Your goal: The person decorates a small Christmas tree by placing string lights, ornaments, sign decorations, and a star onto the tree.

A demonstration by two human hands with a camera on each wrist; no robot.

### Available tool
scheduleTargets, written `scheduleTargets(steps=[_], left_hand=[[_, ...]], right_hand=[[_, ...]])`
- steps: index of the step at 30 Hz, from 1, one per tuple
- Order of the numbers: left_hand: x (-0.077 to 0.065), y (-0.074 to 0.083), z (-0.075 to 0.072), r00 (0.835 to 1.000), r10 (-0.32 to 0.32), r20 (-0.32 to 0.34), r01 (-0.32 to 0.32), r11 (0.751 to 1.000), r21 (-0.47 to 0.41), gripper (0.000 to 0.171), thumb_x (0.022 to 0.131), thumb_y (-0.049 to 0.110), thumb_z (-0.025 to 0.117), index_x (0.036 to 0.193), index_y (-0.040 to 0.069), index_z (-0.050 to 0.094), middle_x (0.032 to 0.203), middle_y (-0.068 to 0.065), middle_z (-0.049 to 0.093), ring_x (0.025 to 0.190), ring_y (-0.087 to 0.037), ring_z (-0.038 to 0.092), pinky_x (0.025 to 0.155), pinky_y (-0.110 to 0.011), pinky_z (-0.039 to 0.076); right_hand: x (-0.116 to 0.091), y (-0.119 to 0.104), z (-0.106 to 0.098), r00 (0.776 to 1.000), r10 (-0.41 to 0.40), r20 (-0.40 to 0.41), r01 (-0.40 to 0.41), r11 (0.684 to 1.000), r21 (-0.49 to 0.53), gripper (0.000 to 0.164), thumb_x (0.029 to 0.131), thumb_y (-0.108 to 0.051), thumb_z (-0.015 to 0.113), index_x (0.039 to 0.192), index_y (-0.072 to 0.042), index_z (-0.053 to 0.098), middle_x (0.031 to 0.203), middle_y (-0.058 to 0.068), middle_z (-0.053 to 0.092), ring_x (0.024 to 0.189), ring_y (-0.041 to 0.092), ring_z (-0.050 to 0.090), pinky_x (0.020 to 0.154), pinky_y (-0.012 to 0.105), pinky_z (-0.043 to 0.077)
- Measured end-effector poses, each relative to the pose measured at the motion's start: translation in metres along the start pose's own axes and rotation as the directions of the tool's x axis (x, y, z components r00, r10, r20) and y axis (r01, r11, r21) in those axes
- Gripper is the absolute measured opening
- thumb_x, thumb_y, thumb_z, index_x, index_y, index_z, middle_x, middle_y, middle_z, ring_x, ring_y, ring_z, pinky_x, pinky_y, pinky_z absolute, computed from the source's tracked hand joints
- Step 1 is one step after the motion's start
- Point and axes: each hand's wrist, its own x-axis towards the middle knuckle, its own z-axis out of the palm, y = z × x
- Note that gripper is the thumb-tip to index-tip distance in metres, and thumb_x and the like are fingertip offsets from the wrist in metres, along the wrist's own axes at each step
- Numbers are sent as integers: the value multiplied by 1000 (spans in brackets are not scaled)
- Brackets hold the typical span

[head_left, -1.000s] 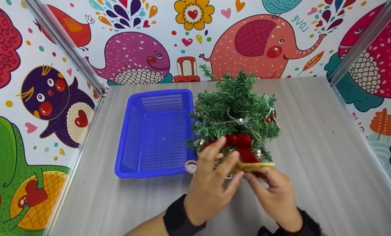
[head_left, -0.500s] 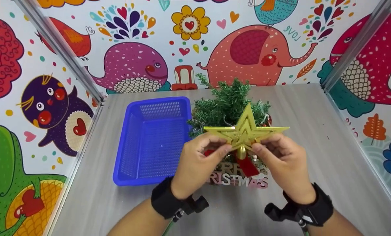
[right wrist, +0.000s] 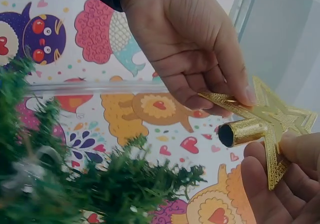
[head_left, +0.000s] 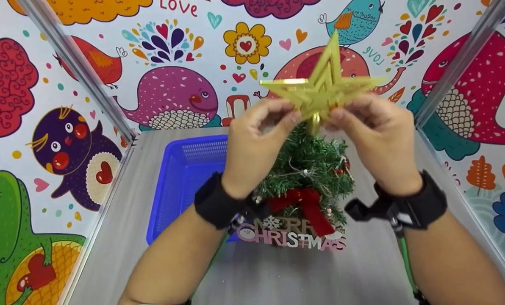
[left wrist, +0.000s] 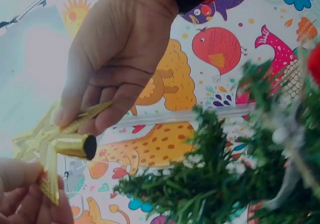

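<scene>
A gold star tree topper (head_left: pixel 320 91) is held up in front of the far wall, its hollow socket (right wrist: pixel 245 132) at the bottom. My left hand (head_left: pixel 256 140) pinches its left arm between thumb and fingers. On the opposite side my right hand (head_left: pixel 384 140) pinches the right arm the same way. Below the star stands a small green Christmas tree (head_left: pixel 320 165), its top overlapped by the socket in the head view. A red velvet bow (head_left: pixel 305 203) hangs on the tree's front, above a "Merry Christmas" sign (head_left: pixel 292 239).
A blue plastic basket (head_left: pixel 161 199) stands left of the tree, partly hidden by my left arm. Printed cartoon walls (head_left: pixel 172 93) enclose the grey wood-grain table (head_left: pixel 303 279) at the back and sides. A red ornament (head_left: pixel 343 165) hangs at the tree's right.
The star has gone from low in front of the tree to above its top, now upright. My left hand, earlier with fingers spread, grips it along with my right. The head view has tilted up.
</scene>
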Motion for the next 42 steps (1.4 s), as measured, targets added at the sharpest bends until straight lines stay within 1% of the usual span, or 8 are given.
scheduleTargets(steps=[3,7,14,18,26,33,39,42], left_hand=[[16,-5,0,999,-31,-45,30,999,-18,20,95,6,73,111,-6,71,104,-17,74,88,-21,71,81,-32,61],[24,-17,-1,995,-61,-79,59,998,-35,23,96,8,73,115,-5,71,106,-17,74,92,-22,71,84,-31,60],[19,-30,-1,992,-90,-90,89,996,-19,25,98,10,72,118,-4,71,107,-16,74,91,-18,71,81,-27,58],[16,-33,0,991,-103,-87,103,995,-2,27,98,12,71,121,-3,71,109,-15,74,93,-15,70,82,-27,58],[9,-39,4,986,-137,-91,138,990,7,25,99,13,70,119,-3,71,108,-15,72,93,-23,70,82,-28,58],[7,-40,4,989,-109,-96,110,994,2,25,98,10,71,117,-5,71,108,-16,72,91,-16,70,84,-30,60],[8,-40,5,990,-96,-100,98,995,15,25,98,10,71,117,-6,72,111,-17,73,95,-18,71,86,-30,59],[8,-42,5,990,-91,-105,94,995,16,25,98,10,70,118,-6,72,111,-18,73,96,-19,71,87,-30,60]], right_hand=[[19,7,2,999,37,-2,-37,999,32,14,94,1,72,103,11,72,94,15,78,80,21,76,75,29,63],[30,19,6,996,90,9,-90,995,38,14,95,-5,73,103,7,73,93,15,78,82,21,76,78,29,63],[27,32,7,990,139,34,-138,990,-13,13,97,-9,72,100,4,73,91,13,77,81,20,76,78,28,63],[21,36,6,989,141,40,-142,990,19,13,97,-7,71,99,6,72,92,16,77,81,21,76,78,30,63],[12,46,7,990,133,34,-131,990,-58,13,98,-6,69,98,7,70,87,12,75,75,18,70,75,25,60],[11,47,7,994,110,27,-106,989,-105,9,98,-6,70,98,3,71,86,26,72,73,19,69,72,25,60],[12,45,9,988,152,5,-151,986,-75,11,97,-7,71,96,4,71,84,12,74,73,21,69,71,24,60],[12,45,9,990,138,12,-136,986,-99,7,97,-5,70,95,2,71,81,6,74,72,18,69,71,25,60]])
